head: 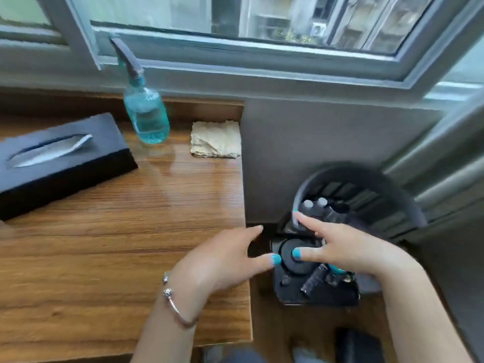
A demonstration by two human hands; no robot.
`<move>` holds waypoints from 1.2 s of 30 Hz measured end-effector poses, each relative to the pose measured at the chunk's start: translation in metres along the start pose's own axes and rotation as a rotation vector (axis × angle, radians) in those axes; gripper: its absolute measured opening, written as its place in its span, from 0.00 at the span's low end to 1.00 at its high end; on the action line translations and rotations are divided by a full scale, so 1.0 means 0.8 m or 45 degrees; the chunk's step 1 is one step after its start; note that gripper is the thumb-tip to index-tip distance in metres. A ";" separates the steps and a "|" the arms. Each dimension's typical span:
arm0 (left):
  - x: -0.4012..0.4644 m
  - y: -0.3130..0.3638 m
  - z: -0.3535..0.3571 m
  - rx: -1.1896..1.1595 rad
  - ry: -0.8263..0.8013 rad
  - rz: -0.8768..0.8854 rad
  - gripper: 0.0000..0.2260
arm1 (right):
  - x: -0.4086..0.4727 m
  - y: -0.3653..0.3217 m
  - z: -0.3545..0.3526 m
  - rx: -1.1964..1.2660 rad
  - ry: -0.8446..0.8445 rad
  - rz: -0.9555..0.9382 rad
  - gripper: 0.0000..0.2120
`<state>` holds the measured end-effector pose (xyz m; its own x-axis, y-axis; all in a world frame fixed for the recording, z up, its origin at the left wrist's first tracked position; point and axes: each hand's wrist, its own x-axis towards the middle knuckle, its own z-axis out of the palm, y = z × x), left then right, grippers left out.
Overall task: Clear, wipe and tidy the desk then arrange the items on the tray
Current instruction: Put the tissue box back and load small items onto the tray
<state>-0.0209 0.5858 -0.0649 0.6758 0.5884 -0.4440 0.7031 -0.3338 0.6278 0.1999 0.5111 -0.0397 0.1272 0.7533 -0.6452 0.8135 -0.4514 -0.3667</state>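
We see a wooden desk (104, 231) under a window. Off its right edge, both hands hover over a black tray (314, 289) of small dark items. The left hand (225, 260) and right hand (348, 244) have fingers spread, thumbs touching a round black lid (290, 258). On the desk stand a blue spray bottle (146, 113), a folded cloth (216, 140) and a black tissue box (60, 158).

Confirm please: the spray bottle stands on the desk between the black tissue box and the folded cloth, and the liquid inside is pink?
Not quite. The head view shows the liquid in the spray bottle is blue-green, not pink. The rest holds: it stands on the desk between the black tissue box and the folded cloth.
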 end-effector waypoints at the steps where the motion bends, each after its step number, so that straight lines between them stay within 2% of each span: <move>1: 0.013 0.022 0.019 0.021 -0.018 0.048 0.33 | -0.010 0.030 0.002 0.023 0.006 0.020 0.39; 6: 0.089 0.112 0.129 -0.090 -0.091 0.158 0.31 | -0.028 0.193 0.012 0.208 -0.107 0.071 0.39; 12: 0.193 0.124 0.277 -0.322 -0.212 -0.089 0.31 | 0.031 0.418 0.040 0.250 -0.418 0.148 0.44; 17: 0.258 0.087 0.372 -0.407 -0.227 -0.255 0.30 | 0.097 0.539 0.095 0.399 -0.529 0.230 0.54; 21: 0.309 0.044 0.425 -0.471 -0.123 -0.322 0.32 | 0.154 0.589 0.142 0.600 -0.497 0.279 0.56; 27: 0.380 -0.037 0.486 -0.385 0.008 -0.290 0.35 | 0.232 0.630 0.215 0.843 -0.233 0.218 0.53; 31: 0.403 -0.088 0.503 0.096 0.176 -0.336 0.39 | 0.267 0.645 0.244 0.822 -0.177 0.255 0.58; 32: 0.405 -0.098 0.505 0.122 0.220 -0.386 0.40 | 0.273 0.647 0.248 0.833 -0.157 0.277 0.59; 36: 0.409 -0.124 0.507 -0.029 0.309 -0.553 0.49 | 0.287 0.649 0.258 0.953 -0.099 0.322 0.61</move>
<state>0.2202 0.5130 -0.5316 0.2487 0.8248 -0.5078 0.9014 -0.0052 0.4330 0.5344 0.3512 -0.5169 0.1942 0.5620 -0.8040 0.1643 -0.8266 -0.5382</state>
